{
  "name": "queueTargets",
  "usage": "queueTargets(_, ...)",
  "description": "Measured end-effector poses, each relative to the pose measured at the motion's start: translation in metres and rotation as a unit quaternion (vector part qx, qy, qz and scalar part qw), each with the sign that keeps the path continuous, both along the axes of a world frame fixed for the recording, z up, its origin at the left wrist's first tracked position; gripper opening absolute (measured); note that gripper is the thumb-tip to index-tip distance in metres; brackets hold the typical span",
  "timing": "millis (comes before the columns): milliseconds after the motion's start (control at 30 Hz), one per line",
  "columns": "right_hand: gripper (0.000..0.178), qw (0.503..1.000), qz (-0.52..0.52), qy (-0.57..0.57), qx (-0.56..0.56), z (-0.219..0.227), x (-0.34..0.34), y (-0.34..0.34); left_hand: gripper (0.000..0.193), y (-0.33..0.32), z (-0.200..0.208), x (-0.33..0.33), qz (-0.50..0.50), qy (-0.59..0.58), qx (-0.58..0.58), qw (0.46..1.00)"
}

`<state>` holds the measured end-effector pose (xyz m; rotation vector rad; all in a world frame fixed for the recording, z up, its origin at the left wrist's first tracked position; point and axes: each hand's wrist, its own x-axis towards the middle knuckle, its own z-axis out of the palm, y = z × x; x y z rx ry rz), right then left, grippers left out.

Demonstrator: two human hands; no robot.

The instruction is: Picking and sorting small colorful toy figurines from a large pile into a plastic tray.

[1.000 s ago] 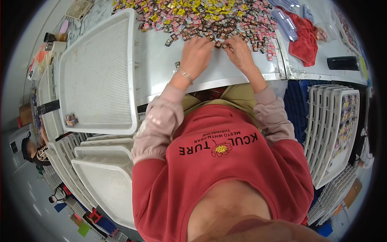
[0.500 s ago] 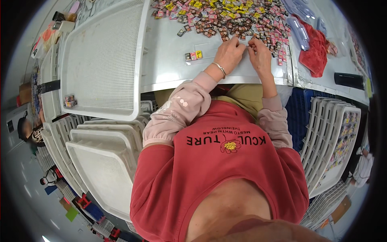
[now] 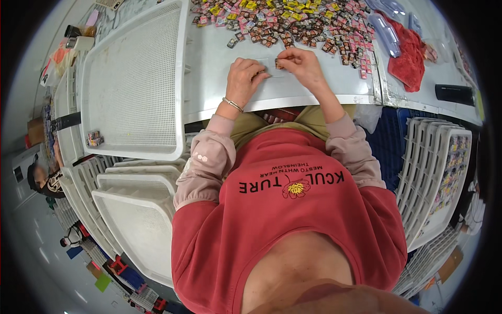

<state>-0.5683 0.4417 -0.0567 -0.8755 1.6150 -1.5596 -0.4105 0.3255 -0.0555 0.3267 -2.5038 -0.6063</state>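
Both hands are over the metal table point(image 3: 209, 99). My right hand point(image 3: 306, 68) pinches a small dark brown block-shaped piece point(image 3: 278, 64) between thumb and fingertips. Facing it, my left hand point(image 3: 243, 78) is closed, fingers curled toward the thumb; what it grips is mostly hidden. A clear, thin flat sheet or tray point(image 3: 285, 77) lies beneath and between the hands. Beyond them spreads a large heap of small wrapped-looking pieces point(image 3: 308, 31) in brown, pink, yellow and black.
At left stands a large white mesh tray point(image 3: 138, 78) with a small cluster of pieces point(image 3: 94, 138) in its near corner. More white trays point(image 3: 136, 209) are stacked below. On the right lie a red cloth point(image 3: 408, 68), clear plastic containers point(image 3: 384, 34) and a black box point(image 3: 454, 93).
Both hands have moved left from the heap's edge. The right one now shows a dark brown piece in its pinch. The left covers where a row of three pieces lay.
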Motion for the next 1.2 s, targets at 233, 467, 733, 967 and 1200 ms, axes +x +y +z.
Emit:
queueTargets(233, 0.011, 0.981, -0.018, 0.186, 0.044, -0.005, 0.020, -0.007, 0.030, 0.000, 0.016, 0.008, -0.085, -0.016, 0.028, 0.996)
queueTargets(467, 0.008, 0.875, -0.059, 0.478, 0.054, -0.001, 0.038, 0.001, 0.033, 0.010, -0.002, 0.013, -0.044, 0.007, 0.010, 0.999)
queueTargets(733, 0.020, 0.961, -0.126, 0.242, -0.040, 0.003, -0.088, -0.017, 0.035, 0.025, 0.017, 0.020, 0.002, -0.013, 0.044, 0.999)
queueTargets(967, 0.031, 0.857, -0.099, 0.506, -0.017, 0.024, -0.183, -0.111, 0.029, 0.030, -0.003, 0.028, 0.128, 0.068, 0.055, 0.988)
queueTargets(1200, 0.022, 0.848, -0.077, 0.525, 0.008, 0.011, -0.165, -0.136, 0.023, 0.031, -0.007, 0.027, 0.154, 0.086, 0.083, 0.981)
